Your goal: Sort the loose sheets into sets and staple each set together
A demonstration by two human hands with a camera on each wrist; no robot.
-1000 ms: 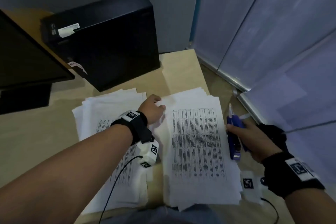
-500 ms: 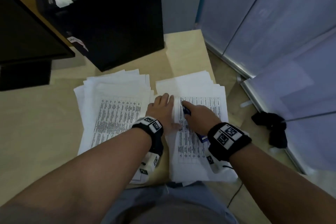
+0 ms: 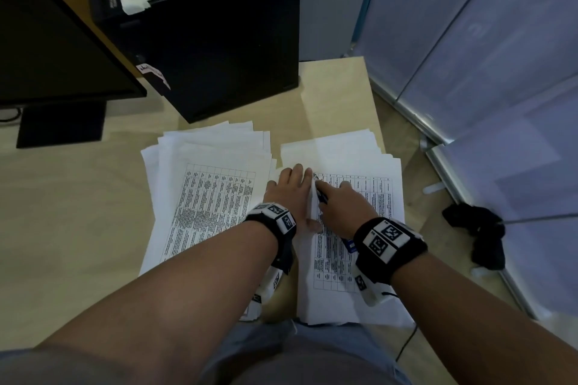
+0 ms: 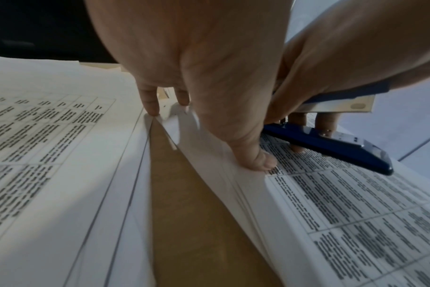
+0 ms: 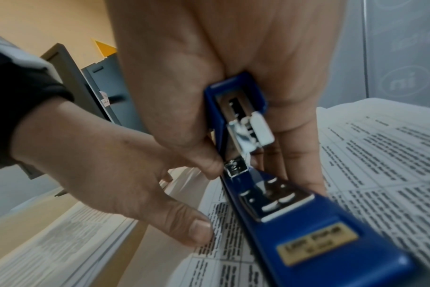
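Two loose piles of printed sheets lie on the wooden desk: a left pile (image 3: 212, 197) and a right pile (image 3: 359, 166). My left hand (image 3: 292, 187) lies on the left edge of the right pile (image 4: 331, 213) with straight fingers, its thumb (image 4: 255, 155) pressing on the top sheet. My right hand (image 3: 339, 203) grips a blue stapler (image 3: 320, 195), fingers curled round it. The stapler (image 5: 295, 213) points away from me, its nose at the top left corner of the printed table. The stapler (image 4: 331, 143) sits low over the sheet; its mouth is hidden by my hand.
A black computer case (image 3: 219, 34) stands behind the piles and a dark monitor (image 3: 47, 40) at the far left. The desk's right edge (image 3: 377, 109) runs close to the right pile. A black cloth (image 3: 478, 228) lies on the floor by glass panels.
My right hand has carried the stapler from beside the right pile's right edge over to its top left corner. My left hand has settled flat on that pile's left edge.
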